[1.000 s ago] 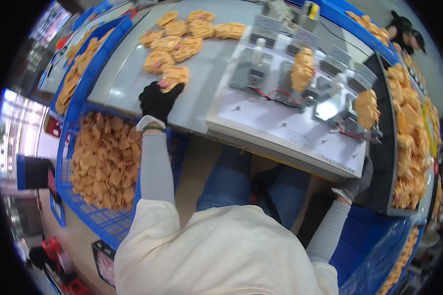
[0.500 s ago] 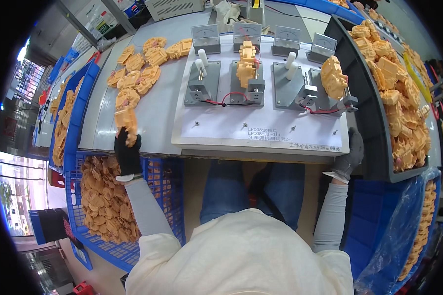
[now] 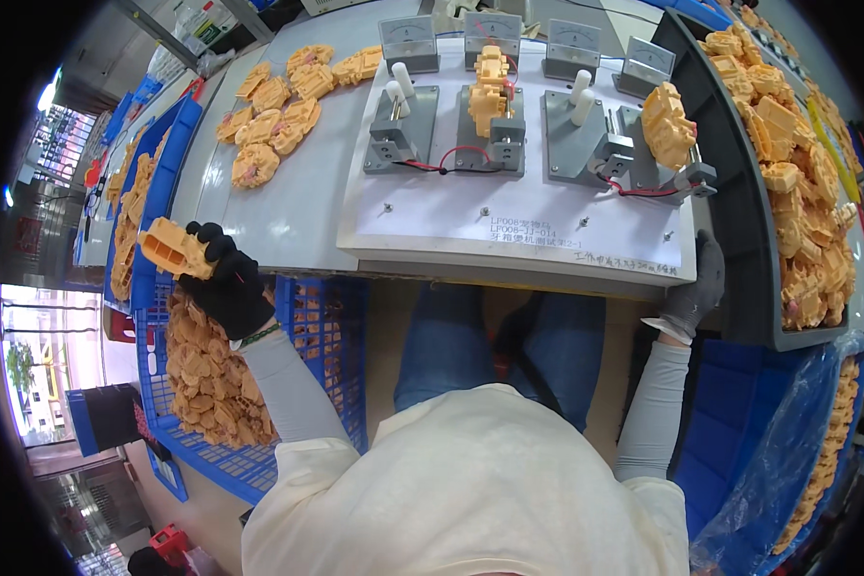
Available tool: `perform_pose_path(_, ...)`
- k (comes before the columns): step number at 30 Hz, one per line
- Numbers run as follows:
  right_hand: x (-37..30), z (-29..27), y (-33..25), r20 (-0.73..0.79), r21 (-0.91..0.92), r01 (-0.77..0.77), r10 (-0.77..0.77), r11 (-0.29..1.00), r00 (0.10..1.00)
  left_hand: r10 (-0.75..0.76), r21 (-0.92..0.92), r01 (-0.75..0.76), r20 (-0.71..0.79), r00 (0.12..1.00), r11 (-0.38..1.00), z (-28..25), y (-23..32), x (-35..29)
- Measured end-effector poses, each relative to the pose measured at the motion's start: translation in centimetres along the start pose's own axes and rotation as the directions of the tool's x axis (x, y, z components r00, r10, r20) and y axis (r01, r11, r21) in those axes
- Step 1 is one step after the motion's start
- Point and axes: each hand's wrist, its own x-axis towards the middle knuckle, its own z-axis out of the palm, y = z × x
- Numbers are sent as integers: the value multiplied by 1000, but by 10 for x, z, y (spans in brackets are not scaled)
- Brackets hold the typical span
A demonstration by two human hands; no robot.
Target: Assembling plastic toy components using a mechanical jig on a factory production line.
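Observation:
My left hand, in a black glove, is closed around one end of an orange plastic gearbox housing. It holds the housing past the table's front edge, above a blue basket. My right hand, in a grey glove, rests against the right front corner of a white test board, its fingers stretched along the side; the thumb is hidden. On the board, one orange housing sits in the second clamp fixture and another housing in the rightmost one. The two other fixtures hold white-handled posts.
Several orange housings lie on the table left of the board. Panel meters line the board's back. A dark bin of housings stands at right, a blue crate at left. Clear plastic film drapes a blue bin at lower right.
My left hand has lifted the gearbox housing off the near end of the table group, moved left and turned it sideways. My right hand stays at the board's corner. The view has shifted slightly.

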Motion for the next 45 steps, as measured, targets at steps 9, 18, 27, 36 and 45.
perform_pose_path(9, -1, 1, -2, -19, 103, -54, 56, 993, 998, 45, 68, -54, 126, 991, 996, 21, -8, 1)
perform_pose_path(18, -3, 0, -1, -1, -11, 29, -29, 1000, 1000, -30, 142, 12, 127, 991, 990, 30, -17, 3)
perform_pose_path(27, -4, -1, -8, 15, 97, -40, 39, 994, 999, -28, 108, 19, 84, 996, 994, 37, -30, 5)
perform_pose_path(36, -6, 3, -12, -15, 169, -81, 84, 982, 996, 15, 101, -25, 96, 995, 995, 40, -43, 10)
perform_pose_path(45, -7, 0, -13, 28, 164, -92, 88, 982, 996, -40, 79, 33, 97, 994, 996, 45, -59, 16)
